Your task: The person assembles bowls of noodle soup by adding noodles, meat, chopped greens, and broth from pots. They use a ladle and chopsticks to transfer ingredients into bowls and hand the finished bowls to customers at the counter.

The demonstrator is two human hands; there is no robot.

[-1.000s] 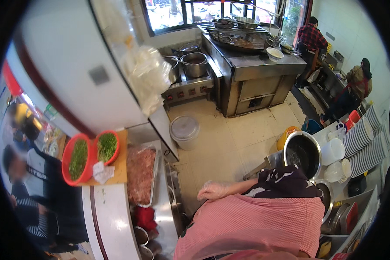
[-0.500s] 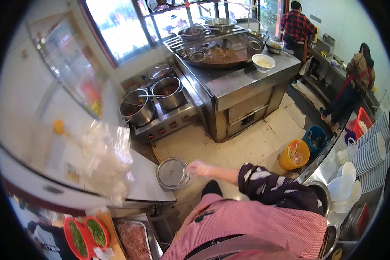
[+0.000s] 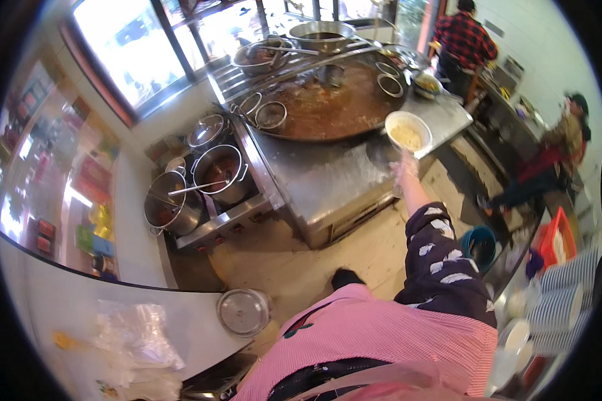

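Observation:
My right arm, in a dark sleeve with a white leaf pattern, stretches forward over the floor. My right hand (image 3: 405,170), in a thin clear glove, is closed at the near side of a white bowl (image 3: 389,123). Pale yellowish food fills the bowl, which is at the front edge of the steel stove counter (image 3: 334,177). Part of my grip is hidden under the rim. Just beyond lies a very wide pan (image 3: 361,100) of reddish-brown broth, with wire-mesh strainers (image 3: 271,115) along its edge. My left hand is out of the picture.
Two large steel pots (image 3: 164,210) stand on a burner unit at the left. A lidded round container (image 3: 243,312) is on the floor. Plastic bags (image 3: 134,334) lie on the white worktop. Stacked bowls (image 3: 555,311) are at the right. Two people (image 3: 465,40) work at the far right.
My right hand has gone from above the lidded container forward and right to the white bowl. The view has turned and moved closer to the stove.

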